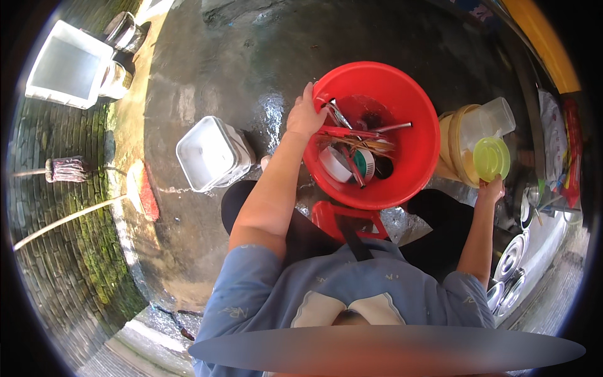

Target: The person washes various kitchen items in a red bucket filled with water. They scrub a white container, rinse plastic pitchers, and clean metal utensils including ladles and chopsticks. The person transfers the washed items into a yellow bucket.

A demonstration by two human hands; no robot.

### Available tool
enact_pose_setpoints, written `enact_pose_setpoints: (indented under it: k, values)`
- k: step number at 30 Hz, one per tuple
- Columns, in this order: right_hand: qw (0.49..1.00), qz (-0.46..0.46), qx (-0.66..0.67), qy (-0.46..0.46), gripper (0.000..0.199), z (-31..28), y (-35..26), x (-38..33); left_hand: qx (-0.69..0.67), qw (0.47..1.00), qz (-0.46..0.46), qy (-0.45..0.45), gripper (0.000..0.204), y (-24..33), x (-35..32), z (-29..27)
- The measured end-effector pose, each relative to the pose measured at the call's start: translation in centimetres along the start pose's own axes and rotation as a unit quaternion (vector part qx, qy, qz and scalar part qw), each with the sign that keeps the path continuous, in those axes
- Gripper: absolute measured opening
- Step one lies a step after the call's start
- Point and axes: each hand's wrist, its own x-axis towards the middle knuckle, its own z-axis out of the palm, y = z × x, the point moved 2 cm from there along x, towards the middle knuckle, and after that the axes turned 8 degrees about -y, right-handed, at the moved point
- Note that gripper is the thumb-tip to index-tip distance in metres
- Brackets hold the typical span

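Observation:
A round red basin (422, 169) is in front of me, tilted, with a little water in it. Inside lie chopsticks (370, 146), metal-handled utensils (396, 127), a white and green round piece (361, 162) and red-handled pieces. My left hand (306, 117) grips the basin's left rim, its fingers partly hidden by the rim. Out to the right, my right hand (492, 187) is closed on the near edge of a yellow-green plastic bowl (492, 158). That bowl is held over the side of a yellowish bucket (450, 147), where a clear plastic container (496, 118) also sits.
A white square bucket (210, 154) stands on the wet floor (251, 44) to the left. Farther left are a broom (144, 191), a mop (66, 169) and a big white tub (66, 66). Metal pots and lids (510, 257) lie at right; a red stool (326, 220) is below the basin.

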Motion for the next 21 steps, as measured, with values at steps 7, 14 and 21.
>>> enact_pose_setpoints:
  k: [7, 14, 21]
  values:
    - [0.990, 0.007, 0.099, 0.097, 0.040, -1.7, 0.6, -0.2, 0.017, 1.000, -0.013, 0.008, 0.074, 0.4, -0.7, -0.2]
    - [0.962, -0.203, -0.183, -0.001, 0.062, 0.8, 2.7, -1.1, 0.052, 0.998, -0.025, 0.010, 0.068, 1.6, -0.7, -0.1]
    - [0.695, -0.147, -0.387, -0.588, 0.028, 18.5, 9.2, -21.5, 0.059, 0.996, -0.062, 0.007, 0.069, 0.9, -1.5, -0.8]
